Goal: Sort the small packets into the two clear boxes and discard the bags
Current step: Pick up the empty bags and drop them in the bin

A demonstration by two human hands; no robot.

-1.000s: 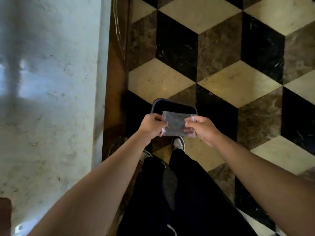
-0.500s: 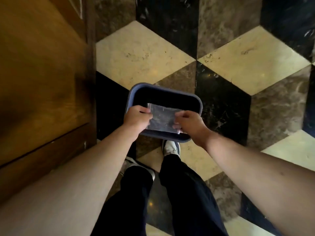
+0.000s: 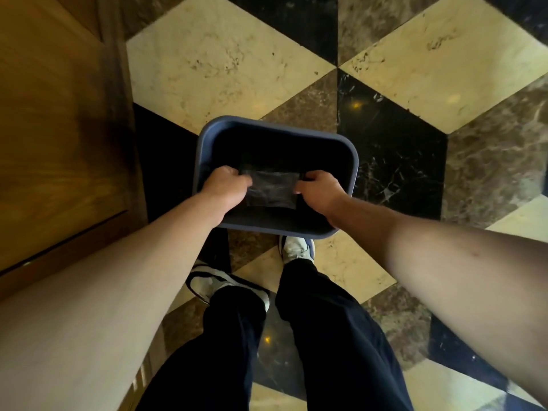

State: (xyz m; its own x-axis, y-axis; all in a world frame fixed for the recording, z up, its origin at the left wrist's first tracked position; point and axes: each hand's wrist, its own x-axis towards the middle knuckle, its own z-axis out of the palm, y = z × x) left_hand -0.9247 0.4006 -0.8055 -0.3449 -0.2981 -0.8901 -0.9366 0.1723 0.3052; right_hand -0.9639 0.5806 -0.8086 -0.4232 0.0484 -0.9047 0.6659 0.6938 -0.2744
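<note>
Clear, crinkled plastic bag (image 3: 271, 188) hangs stretched over the dark blue rectangular bin (image 3: 351, 155), pinched at its edges by closed left hand (image 3: 225, 185) and right hand (image 3: 318, 188); fingertips hidden, bin's interior too dark to read.

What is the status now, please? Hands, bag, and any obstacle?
Left hand and right hand both grip clear bag. Bag stretched over open dark bin. Nothing in the way.

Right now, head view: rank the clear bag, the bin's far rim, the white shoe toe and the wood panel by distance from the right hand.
1. clear bag: held in the right hand, at its left.
2. white shoe toe: just below it, under the bin.
3. bin's far rim: above it, across the opening.
4. wood panel: far left.
</note>
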